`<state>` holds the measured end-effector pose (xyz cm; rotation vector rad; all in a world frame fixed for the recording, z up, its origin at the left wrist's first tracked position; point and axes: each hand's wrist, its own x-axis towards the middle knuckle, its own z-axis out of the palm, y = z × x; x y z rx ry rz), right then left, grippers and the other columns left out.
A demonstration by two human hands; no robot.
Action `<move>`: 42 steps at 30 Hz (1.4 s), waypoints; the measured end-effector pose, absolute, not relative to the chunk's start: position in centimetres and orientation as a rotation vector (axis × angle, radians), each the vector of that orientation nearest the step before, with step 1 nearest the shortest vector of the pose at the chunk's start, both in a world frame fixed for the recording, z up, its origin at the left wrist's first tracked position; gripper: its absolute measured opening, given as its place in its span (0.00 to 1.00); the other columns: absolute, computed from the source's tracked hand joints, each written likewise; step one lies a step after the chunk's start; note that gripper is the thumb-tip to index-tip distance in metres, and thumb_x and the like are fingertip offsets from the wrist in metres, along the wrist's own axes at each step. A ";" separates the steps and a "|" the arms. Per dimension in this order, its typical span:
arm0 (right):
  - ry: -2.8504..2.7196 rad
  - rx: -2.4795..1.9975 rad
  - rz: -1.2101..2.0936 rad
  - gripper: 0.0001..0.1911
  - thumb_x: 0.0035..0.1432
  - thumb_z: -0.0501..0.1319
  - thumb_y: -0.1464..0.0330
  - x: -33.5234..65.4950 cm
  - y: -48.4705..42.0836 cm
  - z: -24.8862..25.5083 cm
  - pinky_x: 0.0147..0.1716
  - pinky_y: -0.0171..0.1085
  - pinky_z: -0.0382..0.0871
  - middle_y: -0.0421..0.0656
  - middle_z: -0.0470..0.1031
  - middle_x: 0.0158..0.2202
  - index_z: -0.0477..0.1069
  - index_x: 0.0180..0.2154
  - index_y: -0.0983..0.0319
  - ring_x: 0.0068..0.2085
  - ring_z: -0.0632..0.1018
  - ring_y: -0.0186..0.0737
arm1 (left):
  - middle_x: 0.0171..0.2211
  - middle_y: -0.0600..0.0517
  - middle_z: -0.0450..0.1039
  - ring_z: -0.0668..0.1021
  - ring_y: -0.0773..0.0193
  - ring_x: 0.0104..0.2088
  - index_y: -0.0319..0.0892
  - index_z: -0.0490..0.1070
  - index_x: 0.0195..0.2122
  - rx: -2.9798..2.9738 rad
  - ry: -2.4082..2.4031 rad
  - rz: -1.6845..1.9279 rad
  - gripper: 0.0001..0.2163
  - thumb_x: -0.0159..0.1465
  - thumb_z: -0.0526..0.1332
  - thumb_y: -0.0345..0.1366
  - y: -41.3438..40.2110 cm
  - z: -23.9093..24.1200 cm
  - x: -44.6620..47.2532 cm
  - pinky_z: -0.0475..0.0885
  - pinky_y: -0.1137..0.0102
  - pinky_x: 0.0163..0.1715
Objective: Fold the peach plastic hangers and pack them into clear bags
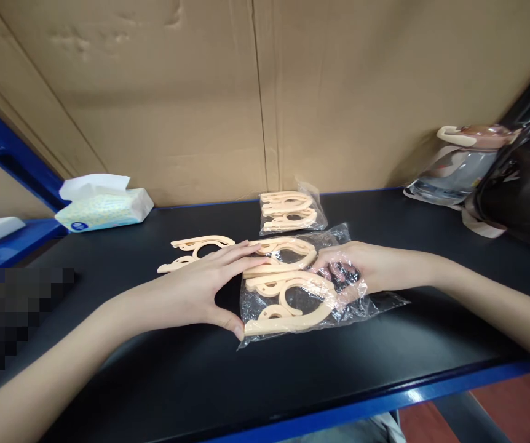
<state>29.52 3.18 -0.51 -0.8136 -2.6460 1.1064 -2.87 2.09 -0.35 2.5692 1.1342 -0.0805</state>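
Note:
Several beige folding hangers (pixel 306 319) lie in a clear plastic bag (pixel 371 306) on the black tabletop. My left hand (pixel 195 286) is at the bag's left side with its fingers spread. Its fingertips rest on the upper hangers, and its thumb touches the lower left corner. At the right end, my right hand (pixel 357 271) is closed on the bag, its fingers curled and partly seen through the shiny film. Whether those fingers also grip a hanger is hard to see. Another beige hanger (pixel 205 240) lies loose, partly behind my left hand.
A second bag of hangers (pixel 289 212) lies further back, near the cardboard wall (pixel 177 111). A tissue pack (pixel 103 206) is at the back left. On the right stand a clear water bottle (pixel 463 166) and a dark bag (pixel 523 191). A blue edge (pixel 412 397) borders the table's front.

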 end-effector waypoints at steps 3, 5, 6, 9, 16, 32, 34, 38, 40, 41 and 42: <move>-2.701 -0.865 1.048 0.14 0.58 0.66 0.60 29.5 2.8 -0.1 0.34 0.34 0.67 0.39 0.75 0.36 0.71 0.41 0.62 0.35 0.74 0.37 | 0.72 0.60 0.41 0.50 0.50 0.71 0.66 0.47 0.68 2.593 1.140 -0.075 0.42 0.56 0.67 0.61 1.8 -0.2 -2.9 0.55 0.53 0.68; -2.753 -0.918 0.967 0.14 0.59 0.65 0.59 29.4 2.6 0.1 0.31 0.34 0.65 0.38 0.73 0.34 0.69 0.39 0.62 0.32 0.72 0.36 | 0.72 0.58 0.43 0.53 0.48 0.70 0.64 0.46 0.69 2.614 1.154 -0.041 0.45 0.55 0.67 0.61 1.5 0.0 -2.9 0.58 0.54 0.66; -2.779 -0.947 0.913 0.14 0.58 0.65 0.59 29.4 2.5 0.1 0.30 0.34 0.64 0.38 0.72 0.33 0.69 0.38 0.62 0.32 0.72 0.36 | 0.72 0.55 0.46 0.56 0.47 0.69 0.62 0.46 0.69 2.619 1.175 -0.019 0.46 0.54 0.68 0.61 1.3 0.2 -2.8 0.61 0.54 0.65; -2.838 -0.994 0.747 0.13 0.58 0.65 0.60 29.2 2.2 0.3 0.30 0.34 0.63 0.38 0.71 0.32 0.67 0.35 0.61 0.31 0.71 0.36 | 0.68 0.50 0.55 0.66 0.45 0.64 0.57 0.48 0.69 2.609 1.278 0.030 0.47 0.52 0.70 0.60 0.8 0.8 -2.7 0.70 0.57 0.58; -2.893 -0.999 0.614 0.12 0.59 0.64 0.60 29.2 2.0 0.3 0.32 0.34 0.62 0.39 0.71 0.31 0.67 0.32 0.61 0.32 0.72 0.37 | 0.58 0.52 0.70 0.77 0.52 0.52 0.55 0.52 0.67 2.526 1.336 0.022 0.39 0.58 0.66 0.55 0.7 1.2 -2.8 0.77 0.63 0.47; -2.889 -0.927 0.635 0.14 0.62 0.62 0.57 29.4 2.1 0.2 0.33 0.35 0.64 0.40 0.73 0.33 0.69 0.33 0.61 0.34 0.73 0.38 | 0.65 0.50 0.61 0.70 0.44 0.61 0.53 0.55 0.68 2.547 1.410 -0.096 0.46 0.50 0.69 0.61 -0.3 1.4 -1.7 0.71 0.57 0.57; -2.886 -0.914 0.644 0.14 0.62 0.61 0.56 29.4 2.1 0.1 0.33 0.35 0.64 0.41 0.74 0.33 0.70 0.34 0.61 0.34 0.74 0.38 | 0.64 0.52 0.63 0.72 0.47 0.59 0.55 0.55 0.67 2.543 1.400 -0.105 0.44 0.51 0.69 0.59 -0.3 1.5 -1.5 0.72 0.59 0.56; -2.869 -0.904 0.667 0.15 0.62 0.62 0.56 29.3 2.1 0.2 0.36 0.36 0.67 0.43 0.77 0.36 0.73 0.36 0.62 0.36 0.76 0.40 | 0.64 0.52 0.63 0.72 0.47 0.59 0.56 0.56 0.66 2.567 1.363 -0.062 0.42 0.52 0.69 0.58 -0.2 1.5 -1.5 0.72 0.60 0.55; -2.870 -0.910 0.676 0.15 0.61 0.62 0.56 29.2 2.2 0.3 0.37 0.37 0.67 0.44 0.78 0.37 0.73 0.37 0.62 0.37 0.76 0.41 | 0.63 0.51 0.64 0.72 0.46 0.59 0.55 0.57 0.66 2.575 1.341 -0.039 0.41 0.53 0.69 0.58 -0.1 1.5 -1.6 0.72 0.60 0.54; -2.871 -0.912 0.684 0.15 0.61 0.62 0.56 29.2 2.2 0.3 0.36 0.37 0.67 0.43 0.78 0.37 0.74 0.37 0.62 0.36 0.76 0.41 | 0.63 0.51 0.64 0.72 0.46 0.59 0.55 0.57 0.66 2.575 1.332 -0.039 0.41 0.54 0.69 0.58 0.0 1.4 -1.7 0.72 0.60 0.54; -2.871 -0.912 0.695 0.15 0.61 0.63 0.56 29.3 2.2 0.3 0.36 0.37 0.67 0.43 0.78 0.36 0.74 0.36 0.62 0.36 0.76 0.40 | 0.63 0.51 0.64 0.72 0.46 0.59 0.55 0.57 0.66 2.576 1.326 -0.039 0.41 0.54 0.68 0.58 0.0 1.4 -1.7 0.72 0.60 0.54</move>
